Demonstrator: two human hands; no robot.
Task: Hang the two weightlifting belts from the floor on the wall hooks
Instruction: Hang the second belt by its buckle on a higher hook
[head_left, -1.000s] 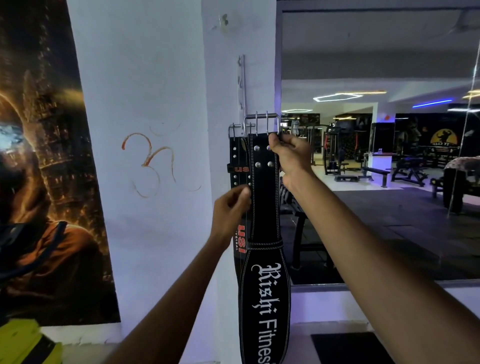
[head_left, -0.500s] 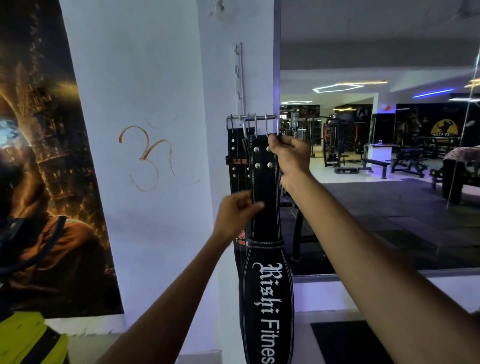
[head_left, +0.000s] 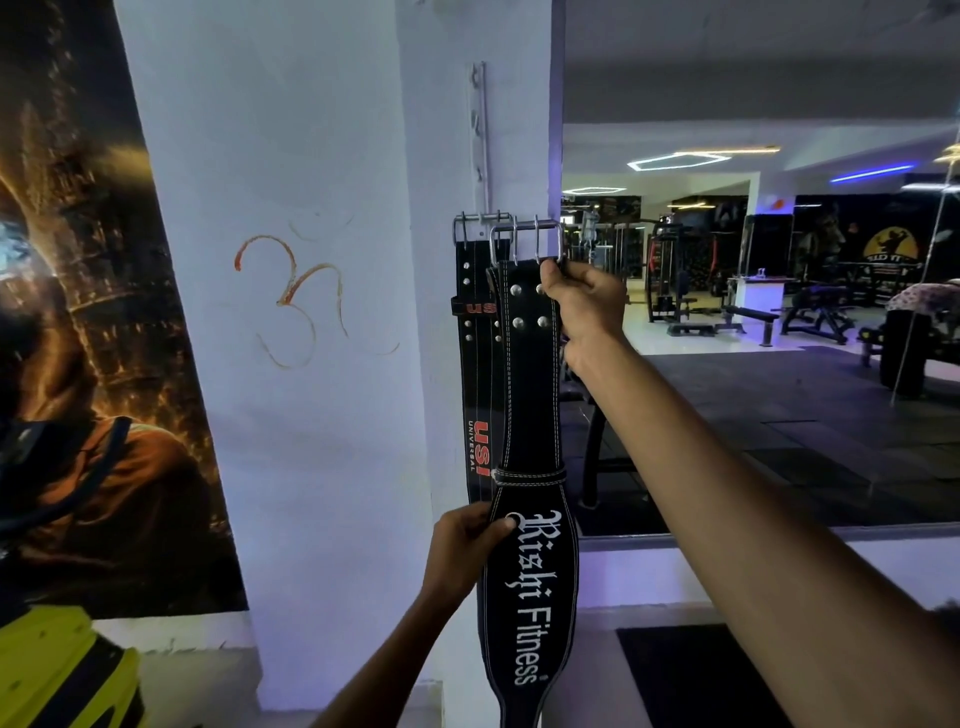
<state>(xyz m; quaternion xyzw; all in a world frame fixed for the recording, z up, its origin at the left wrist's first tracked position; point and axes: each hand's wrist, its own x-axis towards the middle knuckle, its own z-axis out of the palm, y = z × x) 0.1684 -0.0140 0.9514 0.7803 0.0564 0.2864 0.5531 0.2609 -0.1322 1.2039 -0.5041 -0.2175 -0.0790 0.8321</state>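
Observation:
A black belt lettered "Rishi Fitness" (head_left: 530, 405) hangs straight down in front of the white pillar. My right hand (head_left: 584, 301) grips its top edge just under the steel buckle (head_left: 525, 241). My left hand (head_left: 462, 551) pinches the belt's left edge at the wide lettered part. Behind it, a second black belt marked "USI" (head_left: 480, 395) hangs against the pillar, its buckle (head_left: 480, 221) at the foot of a vertical metal hook strip (head_left: 482, 130). Whether the front buckle sits on a hook is hidden.
A white pillar (head_left: 322, 415) with an orange symbol stands ahead. A dark poster (head_left: 78, 338) covers the wall at left. A large mirror (head_left: 779, 338) at right shows gym machines and benches. A yellow object (head_left: 57, 670) sits at bottom left. A dark mat (head_left: 691, 675) lies on the floor.
My left hand slid down the front belt from its narrow upper strap to the wide lettered part. My right hand stays at the buckle end.

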